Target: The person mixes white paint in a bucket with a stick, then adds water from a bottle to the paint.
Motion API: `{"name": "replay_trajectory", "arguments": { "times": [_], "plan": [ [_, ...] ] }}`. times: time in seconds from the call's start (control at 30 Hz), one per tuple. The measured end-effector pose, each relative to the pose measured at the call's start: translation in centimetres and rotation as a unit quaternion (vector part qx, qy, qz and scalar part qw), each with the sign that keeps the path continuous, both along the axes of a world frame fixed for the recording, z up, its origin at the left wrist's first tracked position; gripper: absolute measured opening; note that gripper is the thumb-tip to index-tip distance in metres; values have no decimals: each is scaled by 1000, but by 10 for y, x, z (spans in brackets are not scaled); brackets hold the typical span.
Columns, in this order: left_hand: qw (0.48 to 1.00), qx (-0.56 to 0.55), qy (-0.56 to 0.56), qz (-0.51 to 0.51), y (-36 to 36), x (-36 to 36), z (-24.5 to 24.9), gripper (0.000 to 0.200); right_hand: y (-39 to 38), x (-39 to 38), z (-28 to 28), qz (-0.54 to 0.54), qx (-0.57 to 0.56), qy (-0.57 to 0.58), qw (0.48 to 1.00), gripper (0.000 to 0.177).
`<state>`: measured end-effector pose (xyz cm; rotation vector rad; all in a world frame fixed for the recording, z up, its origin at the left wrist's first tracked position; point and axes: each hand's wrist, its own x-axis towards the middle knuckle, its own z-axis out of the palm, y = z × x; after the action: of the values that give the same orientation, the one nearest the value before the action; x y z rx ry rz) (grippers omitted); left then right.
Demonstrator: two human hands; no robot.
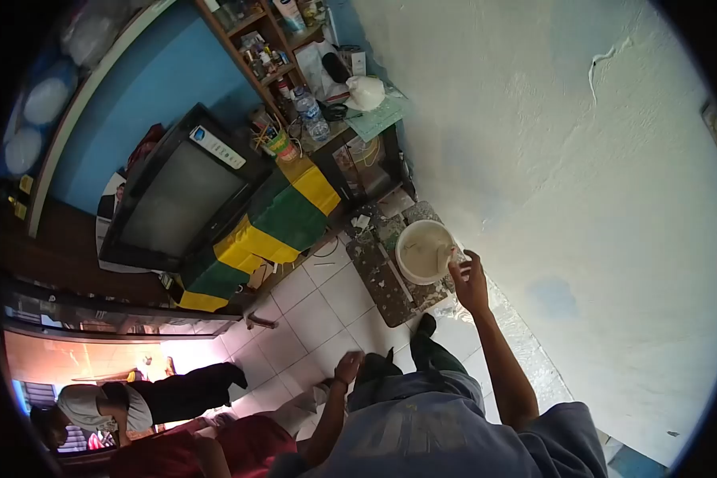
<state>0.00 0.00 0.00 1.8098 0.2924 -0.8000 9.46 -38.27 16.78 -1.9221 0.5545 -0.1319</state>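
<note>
A white bucket (410, 276) with a pale, creamy mix inside rests on a paint-spattered wooden stool (366, 275) beside the wall. At its right rim my right hand (471, 284) has its fingers bent around a small pale piece; what this is I cannot tell. A whitish smear with a reddish spot shows next to those fingertips. My left hand (348, 367) hangs low by my left leg, fingers curled in and nothing visible in them, away from the bucket.
A white wall (526, 159) with rough patches rises on the right. To the left, a television (179, 191) stands on a cabinet draped with green and yellow cloth (283, 219). A water bottle (311, 115) is behind it. Two people, one in a red garment (247, 446), are at lower left.
</note>
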Motion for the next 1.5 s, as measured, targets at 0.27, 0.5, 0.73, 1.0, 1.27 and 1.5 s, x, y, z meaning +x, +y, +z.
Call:
{"name": "replay_trajectory", "arguments": {
  "times": [0.27, 0.5, 0.73, 1.0, 1.27, 1.5],
  "plan": [
    [991, -58, -97, 68, -166, 169, 159, 73, -9, 46, 24, 13, -225, -86, 970, 25],
    [919, 58, -366, -137, -189, 228, 140, 59, 6, 59, 42, 44, -247, -138, 958, 17],
    [899, 52, -412, -140, -196, 268, 153, 52, 23, 78, 45, 5, -181, -109, 977, 16],
    [862, -1, -493, -118, -188, 274, 170, 53, 18, 83, 61, 0, -204, -166, 965, 16],
    [861, 43, -501, -72, -199, 244, 184, 56, 14, 88, 55, 114, -242, -217, 939, 21],
    [863, 61, -499, -53, -212, 221, 176, 55, 22, 80, 22, 161, -200, -104, 961, 23]
  ]
}}
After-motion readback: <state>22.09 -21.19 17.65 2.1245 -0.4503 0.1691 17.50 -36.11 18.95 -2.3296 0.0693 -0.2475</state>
